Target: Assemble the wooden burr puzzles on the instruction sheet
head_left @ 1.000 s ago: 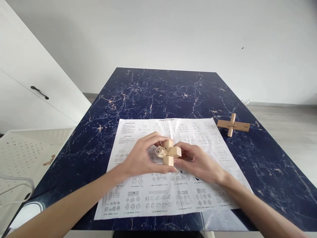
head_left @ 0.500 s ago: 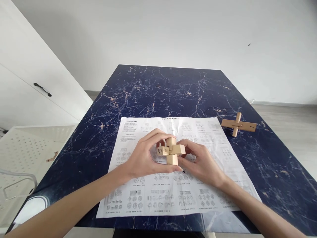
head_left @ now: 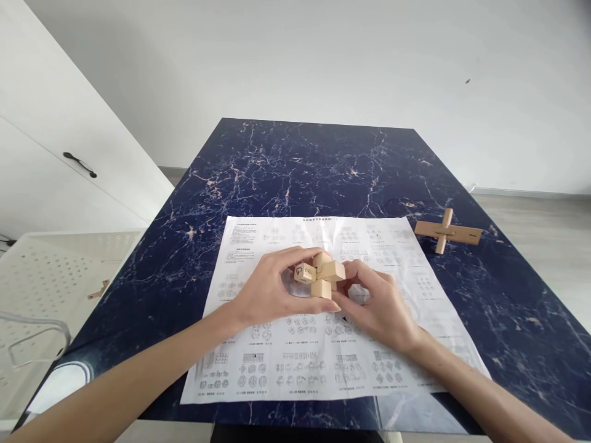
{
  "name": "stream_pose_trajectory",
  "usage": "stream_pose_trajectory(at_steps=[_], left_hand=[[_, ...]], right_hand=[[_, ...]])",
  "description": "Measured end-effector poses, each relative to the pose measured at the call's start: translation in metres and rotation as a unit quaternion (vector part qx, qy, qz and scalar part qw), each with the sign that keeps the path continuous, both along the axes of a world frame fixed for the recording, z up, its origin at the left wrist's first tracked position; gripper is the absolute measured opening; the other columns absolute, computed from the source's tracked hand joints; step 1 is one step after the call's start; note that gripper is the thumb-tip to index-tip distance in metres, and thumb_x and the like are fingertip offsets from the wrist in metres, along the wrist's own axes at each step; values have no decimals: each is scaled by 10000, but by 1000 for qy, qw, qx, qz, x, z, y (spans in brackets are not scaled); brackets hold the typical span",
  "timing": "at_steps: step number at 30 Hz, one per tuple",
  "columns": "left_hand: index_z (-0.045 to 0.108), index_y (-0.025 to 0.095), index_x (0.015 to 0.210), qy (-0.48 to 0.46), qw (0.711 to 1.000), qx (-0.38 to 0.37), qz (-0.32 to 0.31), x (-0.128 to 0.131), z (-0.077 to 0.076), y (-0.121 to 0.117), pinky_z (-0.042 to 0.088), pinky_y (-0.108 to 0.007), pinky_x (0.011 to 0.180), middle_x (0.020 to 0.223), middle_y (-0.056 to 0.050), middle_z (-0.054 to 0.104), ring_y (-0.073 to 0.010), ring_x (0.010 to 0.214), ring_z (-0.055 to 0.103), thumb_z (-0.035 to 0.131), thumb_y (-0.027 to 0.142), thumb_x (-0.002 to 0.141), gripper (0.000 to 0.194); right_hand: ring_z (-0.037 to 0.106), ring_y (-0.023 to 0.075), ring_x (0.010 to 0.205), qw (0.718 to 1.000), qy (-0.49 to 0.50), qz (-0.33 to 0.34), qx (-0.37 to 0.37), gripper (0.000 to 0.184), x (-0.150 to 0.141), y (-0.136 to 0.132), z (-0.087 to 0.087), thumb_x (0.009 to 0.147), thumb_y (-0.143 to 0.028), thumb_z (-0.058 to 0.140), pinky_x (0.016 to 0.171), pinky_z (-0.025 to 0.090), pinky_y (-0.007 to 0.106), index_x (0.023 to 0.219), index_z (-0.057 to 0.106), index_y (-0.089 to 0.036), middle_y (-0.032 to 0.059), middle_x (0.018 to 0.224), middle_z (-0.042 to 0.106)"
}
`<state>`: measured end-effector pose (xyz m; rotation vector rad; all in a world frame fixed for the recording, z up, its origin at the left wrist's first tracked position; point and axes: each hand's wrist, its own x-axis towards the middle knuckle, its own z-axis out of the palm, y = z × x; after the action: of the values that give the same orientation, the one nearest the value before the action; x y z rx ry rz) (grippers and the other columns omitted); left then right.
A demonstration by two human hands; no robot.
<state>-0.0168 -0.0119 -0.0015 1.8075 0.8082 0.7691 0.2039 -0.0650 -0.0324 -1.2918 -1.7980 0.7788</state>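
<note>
A pale wooden interlocking puzzle (head_left: 322, 289) made of several notched blocks is held above the printed sheet. Dark handwritten marks show on its left block end. My left hand (head_left: 270, 289) grips it from the left, fingers over the top and thumb along the lower edge. My right hand (head_left: 376, 301) pinches at its right side with thumb and forefinger; the exact contact is partly hidden behind the block. Beneath both hands lies a creased white instruction sheet (head_left: 295, 381) covered in small diagrams and printed text.
A wooden cross-shaped piece (head_left: 447, 232) lies on the right of the dark blue marble-patterned table (head_left: 295, 166). On the left stands a white perforated chair (head_left: 41, 264), with another small wooden piece (head_left: 98, 290) on it. A white cabinet (head_left: 60, 123) rises behind the chair.
The puzzle has tilted slightly in my hands, and its right block now sits higher and shows more of its end. Both hands keep their hold.
</note>
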Motion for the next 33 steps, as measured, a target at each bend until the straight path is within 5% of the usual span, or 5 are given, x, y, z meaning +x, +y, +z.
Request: stream_pose_trajectory(at_steps=[9,16,24,29,33], left_hand=[[772,225,1148,-26,999,-33,20,2,2,-3,542,-350,798,1038,-44,741,-221,909,660,967,437,750,491],[776,255,1161,-45,998,-17,-38,2,-1,2,544,-390,854,1066,-42,739,-234,942,671,1005,427,690,551],[760,274,1187,-52,994,-83,-55,1,-1,3,548,-377,839,1088,-34,711,-226,949,683,1005,430,689,577],[679,241,1358,-26,989,-126,-67,-3,0,3,534,-337,697,936,-56,709,-201,794,640,625,730,970,627],[710,230,1254,-10,993,-117,-19,-2,4,3,485,-292,648,875,-25,673,-155,715,578,553,633,1061,474]], right_hand=[[665,176,649,999,-19,-12,38,161,-4,-2,7,987,-314,666,602,547,308,888,550,-264,10,776,719],[657,161,640,999,21,16,28,190,-3,-2,6,964,-287,723,623,563,301,873,558,-260,-18,746,694],[725,182,663,996,85,9,10,387,-7,-4,7,943,-362,799,640,627,330,1209,528,-291,-21,848,755],[722,192,702,999,36,24,13,333,-6,-1,12,983,-381,726,661,628,335,1268,626,-241,36,896,778],[696,186,713,999,36,22,-11,264,-4,4,15,968,-386,729,676,604,331,1175,663,-236,38,913,779]])
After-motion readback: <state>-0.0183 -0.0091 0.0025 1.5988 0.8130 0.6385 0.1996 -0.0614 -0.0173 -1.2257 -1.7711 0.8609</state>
